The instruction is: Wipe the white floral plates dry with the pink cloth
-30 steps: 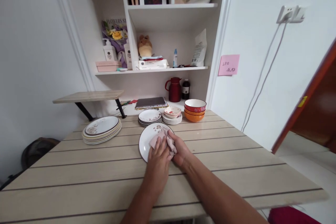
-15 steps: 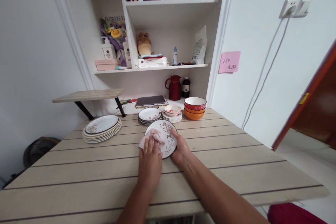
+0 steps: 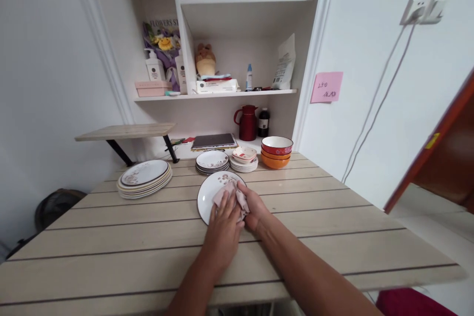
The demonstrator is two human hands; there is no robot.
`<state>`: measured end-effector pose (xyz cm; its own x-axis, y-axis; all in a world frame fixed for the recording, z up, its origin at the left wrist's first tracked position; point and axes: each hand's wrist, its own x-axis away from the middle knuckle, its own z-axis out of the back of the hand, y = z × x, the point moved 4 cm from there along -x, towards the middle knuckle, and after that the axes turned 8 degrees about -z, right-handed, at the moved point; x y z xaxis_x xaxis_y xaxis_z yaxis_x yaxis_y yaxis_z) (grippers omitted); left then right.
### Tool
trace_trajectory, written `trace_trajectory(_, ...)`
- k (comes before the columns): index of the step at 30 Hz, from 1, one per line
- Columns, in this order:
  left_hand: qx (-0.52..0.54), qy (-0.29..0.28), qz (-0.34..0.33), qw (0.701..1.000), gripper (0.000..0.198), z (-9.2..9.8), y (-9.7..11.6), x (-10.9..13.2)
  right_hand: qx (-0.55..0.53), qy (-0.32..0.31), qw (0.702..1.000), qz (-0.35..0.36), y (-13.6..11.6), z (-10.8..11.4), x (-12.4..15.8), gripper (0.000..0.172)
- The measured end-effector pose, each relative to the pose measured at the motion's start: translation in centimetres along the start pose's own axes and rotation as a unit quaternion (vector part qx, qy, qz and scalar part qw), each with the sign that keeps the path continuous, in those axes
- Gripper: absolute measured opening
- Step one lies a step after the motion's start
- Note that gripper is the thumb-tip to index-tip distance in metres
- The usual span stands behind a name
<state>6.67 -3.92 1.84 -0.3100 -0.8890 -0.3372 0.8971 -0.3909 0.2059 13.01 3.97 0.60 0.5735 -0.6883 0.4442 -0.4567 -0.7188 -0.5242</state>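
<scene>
A white plate with a dark rim and brown floral print [image 3: 208,201] is tilted over the wooden table. My right hand [image 3: 255,207] grips its right edge, fingers partly hidden by the cloth. Pressed on the plate's right half is a crumpled pale pink cloth [image 3: 240,199], with my left hand [image 3: 225,222] on top of it, fingers bent around it. Behind the plate stand a stack of similar small plates [image 3: 212,161] and, beside it, small saucers [image 3: 244,166] with a patterned dish [image 3: 244,153] on top.
Large oval plates [image 3: 144,175] are stacked at the left, by a raised wooden shelf [image 3: 126,131]. Red and orange bowls [image 3: 276,153] stand at the back right. Behind are a closed laptop [image 3: 213,140], a red jug [image 3: 247,122] and a dark bottle [image 3: 263,122].
My left hand and the cloth have moved from the plate's left side to its right side. The plate's left half is now uncovered and its print has shifted.
</scene>
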Motion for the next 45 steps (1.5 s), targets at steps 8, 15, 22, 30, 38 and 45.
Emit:
trace_trajectory(8, -0.066, 0.061, 0.108, 0.990, 0.050, 1.0, -1.9, -0.1, 0.033, -0.021, 0.999, 0.036, 0.3, -0.5, 0.1, 0.033)
trace_trajectory(15, -0.094, 0.050, 0.162, 0.981, 0.050, 1.1, -2.7, 0.4, -0.027, 0.014, 0.998, 0.058, 0.3, -0.6, 0.2, 0.038)
trace_trajectory(22, -0.064, 0.027, 0.092, 0.993, 0.051, 0.0, -1.2, 0.0, -0.073, -0.008, 0.996, 0.057, -0.6, -0.4, 0.7, 0.041)
trace_trajectory(30, 0.008, 0.002, -0.017, 1.000, 0.054, -0.1, 0.1, 0.0, 0.006, 0.027, 1.000, -0.002, 0.0, 0.1, 0.4, 0.032)
trace_trajectory(38, -0.034, 0.059, 0.066, 0.995, 0.050, 0.4, -1.6, -0.2, 0.010, -0.013, 0.999, 0.033, 0.3, -0.3, 0.1, 0.031)
trace_trajectory(45, -0.087, 0.074, 0.153, 0.982, 0.049, 0.8, -2.7, 0.3, -0.022, 0.004, 0.999, 0.044, 0.4, -0.6, 0.5, 0.036)
